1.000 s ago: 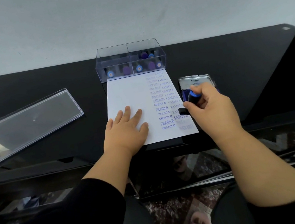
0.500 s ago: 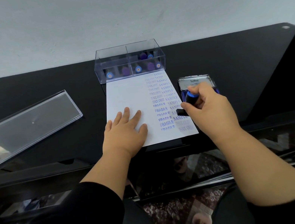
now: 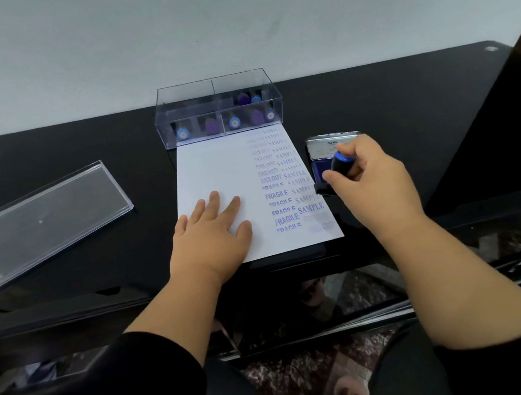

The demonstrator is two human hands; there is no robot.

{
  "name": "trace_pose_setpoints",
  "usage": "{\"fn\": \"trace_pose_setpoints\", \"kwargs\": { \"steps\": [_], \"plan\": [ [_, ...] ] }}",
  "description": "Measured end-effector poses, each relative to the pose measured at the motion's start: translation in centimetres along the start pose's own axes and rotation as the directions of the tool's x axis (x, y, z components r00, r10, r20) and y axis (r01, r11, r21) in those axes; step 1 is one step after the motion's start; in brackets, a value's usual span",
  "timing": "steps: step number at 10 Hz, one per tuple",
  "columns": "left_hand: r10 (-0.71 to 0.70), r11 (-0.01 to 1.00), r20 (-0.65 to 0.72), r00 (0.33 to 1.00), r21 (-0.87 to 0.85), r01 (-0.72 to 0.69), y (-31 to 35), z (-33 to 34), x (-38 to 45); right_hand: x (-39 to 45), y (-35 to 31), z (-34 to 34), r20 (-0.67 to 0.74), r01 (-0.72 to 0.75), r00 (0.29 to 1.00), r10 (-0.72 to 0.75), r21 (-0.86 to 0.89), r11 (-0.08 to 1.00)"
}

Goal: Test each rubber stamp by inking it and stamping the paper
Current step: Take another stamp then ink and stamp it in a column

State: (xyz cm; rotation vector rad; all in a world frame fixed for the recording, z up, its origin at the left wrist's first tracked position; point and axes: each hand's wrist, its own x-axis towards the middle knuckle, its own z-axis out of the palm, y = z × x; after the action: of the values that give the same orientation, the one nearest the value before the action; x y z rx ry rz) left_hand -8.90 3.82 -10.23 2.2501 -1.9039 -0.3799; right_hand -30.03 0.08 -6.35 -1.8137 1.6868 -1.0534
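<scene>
A white sheet of paper (image 3: 212, 167) lies on the black table, its right side covered with blue prints reading SAMPLE, FAX OUT and FRAGILE. My left hand (image 3: 211, 232) rests flat on the paper's lower left part. My right hand (image 3: 369, 181) grips a black rubber stamp with a blue cap (image 3: 340, 162), tilted, at the paper's right edge and over the open ink pad (image 3: 327, 150). The pad's blue surface is mostly hidden by my hand. A clear plastic box (image 3: 219, 107) behind the paper holds several more blue and purple stamps.
The box's clear lid (image 3: 33, 220) lies on the table to the left. The black table (image 3: 391, 97) runs to a white wall behind. Its front edge is just below the paper, and my legs and a patterned floor show beneath.
My right hand has shifted the stamp slightly up and right, from the paper's lower right edge toward the ink pad. My left hand stays flat on the paper.
</scene>
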Motion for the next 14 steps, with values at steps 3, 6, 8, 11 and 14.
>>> {"fn": "trace_pose_setpoints", "kwargs": {
  "steps": [3, 6, 8, 11, 14],
  "plan": [
    [0.005, 1.000, -0.012, 1.000, -0.001, -0.005, -0.1, 0.2, 0.1, 2.7, 2.2, -1.2, -0.112, -0.014, 0.994, -0.001, -0.126, 0.992],
    [0.006, 1.000, -0.004, 1.000, -0.005, -0.006, 0.0, 0.1, 0.1, 4.1, 2.6, 0.5, -0.080, -0.010, 0.997, -0.011, -0.256, 0.967],
    [0.007, 1.000, 0.000, 1.000, 0.003, -0.007, -0.1, 0.1, 0.0, 4.2, 2.1, 0.6, -0.062, -0.008, 0.998, -0.013, -0.329, 0.944],
    [0.005, 1.000, -0.005, 1.000, 0.005, -0.005, 0.0, 0.1, 0.0, 4.0, 2.1, 0.6, -0.063, 0.009, 0.998, -0.031, -0.321, 0.947],
    [0.003, 1.000, 0.002, 1.000, 0.011, -0.003, 0.0, 0.0, 0.0, 3.6, 2.0, -0.1, -0.082, 0.002, 0.996, -0.020, -0.218, 0.976]
  ]
}}
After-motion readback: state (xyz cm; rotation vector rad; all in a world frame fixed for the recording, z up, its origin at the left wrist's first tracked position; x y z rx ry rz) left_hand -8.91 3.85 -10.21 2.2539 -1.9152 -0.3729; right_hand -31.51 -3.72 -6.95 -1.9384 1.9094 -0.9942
